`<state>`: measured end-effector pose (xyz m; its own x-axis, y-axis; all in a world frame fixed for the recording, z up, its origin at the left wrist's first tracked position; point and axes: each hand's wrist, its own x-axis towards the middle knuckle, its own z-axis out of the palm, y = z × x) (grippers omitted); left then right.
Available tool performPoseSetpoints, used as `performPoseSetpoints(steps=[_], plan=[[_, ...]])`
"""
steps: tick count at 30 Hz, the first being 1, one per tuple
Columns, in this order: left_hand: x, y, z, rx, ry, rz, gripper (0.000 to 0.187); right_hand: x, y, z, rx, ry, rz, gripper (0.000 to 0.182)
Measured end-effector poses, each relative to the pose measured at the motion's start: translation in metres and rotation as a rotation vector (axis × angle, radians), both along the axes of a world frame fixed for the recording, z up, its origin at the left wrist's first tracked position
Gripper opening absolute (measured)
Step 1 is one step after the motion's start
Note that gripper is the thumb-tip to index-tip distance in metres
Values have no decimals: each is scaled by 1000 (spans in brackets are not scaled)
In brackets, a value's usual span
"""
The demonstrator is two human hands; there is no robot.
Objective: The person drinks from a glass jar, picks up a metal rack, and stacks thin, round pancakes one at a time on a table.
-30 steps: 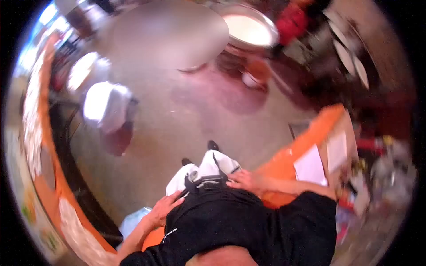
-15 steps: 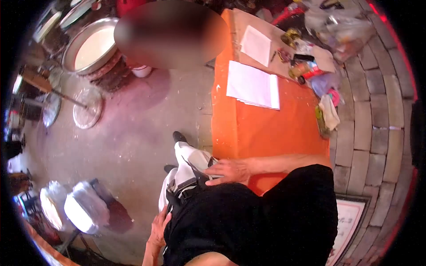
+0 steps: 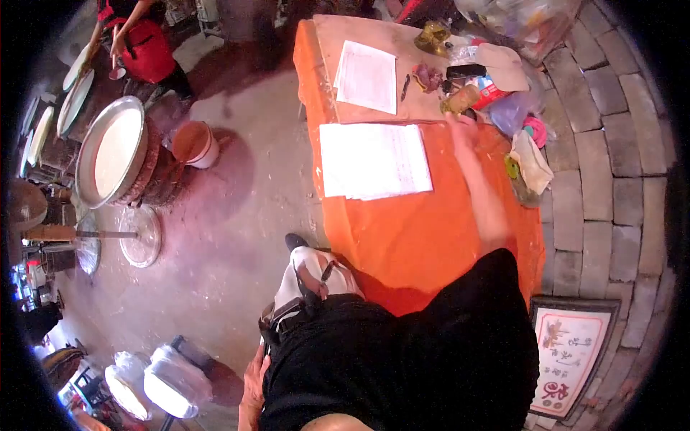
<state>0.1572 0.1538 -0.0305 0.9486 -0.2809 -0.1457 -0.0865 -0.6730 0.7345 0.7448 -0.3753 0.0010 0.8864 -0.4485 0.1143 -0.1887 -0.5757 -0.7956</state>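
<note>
My right hand (image 3: 462, 131) is stretched over the orange-covered table (image 3: 402, 237), fingers apart and somewhat blurred, at the near end of a yellowish jar (image 3: 460, 99); whether they touch cannot be made out. Around the jar are a black item (image 3: 466, 71), a red packet (image 3: 489, 92) and a crumpled purplish item (image 3: 427, 77). Stacked white papers (image 3: 374, 161) lie to the left of my forearm, with another sheet (image 3: 366, 77) and a dark pen (image 3: 405, 87) beyond. My left hand (image 3: 255, 373) rests against my hip, fingers loosely extended, holding nothing visible.
A large basin of pale contents (image 3: 115, 152) stands at the left, beside a bucket (image 3: 195, 144). Another person in a red apron (image 3: 147, 54) is behind them. Plastic-covered stools (image 3: 176, 381) stand lower left. A framed sign (image 3: 571, 355) leans at the lower right.
My right hand has moved from my lap up and right to the items on the table. The view has shifted, showing the other person's apron and more of the framed sign.
</note>
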Motion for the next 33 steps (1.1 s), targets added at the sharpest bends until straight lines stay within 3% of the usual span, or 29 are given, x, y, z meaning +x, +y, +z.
performPoseSetpoints(steps=[4, 7, 10, 11, 14, 19, 21, 24, 33], plan=[[43, -17, 22, -37, -28, 28, 59, 74, -86, -31, -104, -126, -174, 58], [57, -17, 34, -71, 167, 59, 68, 110, -104, -40, -121, -124, -205, 62], [70, -15, 44, -37, 219, -57, 85, 144, -109, -64, -179, -61, -115, 62], [73, -16, 44, -2, 117, -109, 89, 156, -106, -74, -188, -37, -76, 62], [102, -24, 72, 1, 241, -118, 96, 190, -98, -101, -208, 41, 22, 63], [109, -33, 70, 59, 295, -140, 103, 221, -89, -122, -272, 119, 71, 65], [113, -33, 76, 46, 276, -135, 105, 223, -83, -123, -300, 129, 73, 66], [112, -36, 77, 63, 277, -117, 124, 223, -76, -121, -334, 120, 71, 68], [103, -33, 62, -36, 206, -42, 121, 170, 7, -52, -293, -85, 151, 75]])
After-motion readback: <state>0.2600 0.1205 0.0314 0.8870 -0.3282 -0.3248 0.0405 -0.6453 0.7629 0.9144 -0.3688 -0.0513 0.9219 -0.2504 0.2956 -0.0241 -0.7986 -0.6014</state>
